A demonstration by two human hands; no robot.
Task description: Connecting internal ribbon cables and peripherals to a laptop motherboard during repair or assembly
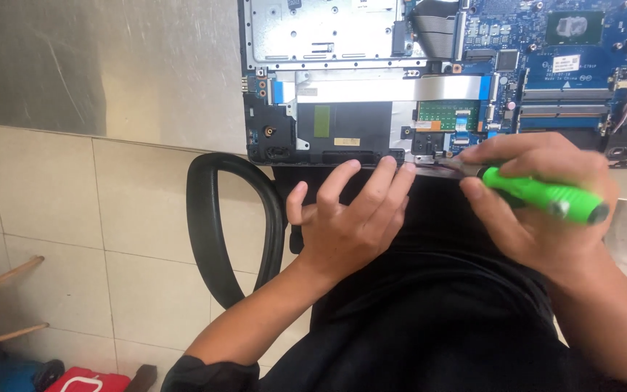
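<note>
Your right hand [538,207] grips the green screwdriver [546,194], tip at the opened laptop's [342,134] front edge on the steel table [110,65]. Left hand [350,218] lies spread, fingertips bracing that edge. You seem to be working a screw or seam; next calls for steady, square pressure.

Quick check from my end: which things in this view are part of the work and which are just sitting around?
In use:
- opened laptop, circuit board exposed
- green-handled screwdriver, gripped by right hand, tip at the laptop's near edge
- left hand, fingertips on that edge

Lying about:
- black chair armrest
- red box on the tiled floor
- wooden sticks
</note>
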